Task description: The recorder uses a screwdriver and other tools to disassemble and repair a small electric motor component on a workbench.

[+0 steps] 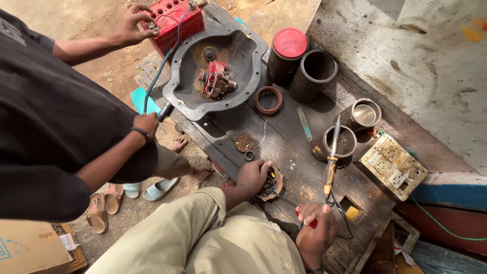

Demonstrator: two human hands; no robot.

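My left hand (252, 176), in a khaki sleeve, grips a small round part with dark windings (271, 183) that lies on the dark wooden bench (294, 137). My right hand (315, 229) is closed on a red-handled tool (311, 223) near the bench's front edge. Just above that hand, a soldering iron with an orange and black handle (331, 170) leans on a rusty metal cylinder (340, 143), tip pointing away from me.
Another person in a black shirt touches a red battery (175, 20) with one hand (131, 23) and holds a blue cable (154, 83) with the other. A grey metal housing (238, 61) holds a red rotor. Several cylinders, a brown ring (269, 100) and a socket board (393, 165) lie around.
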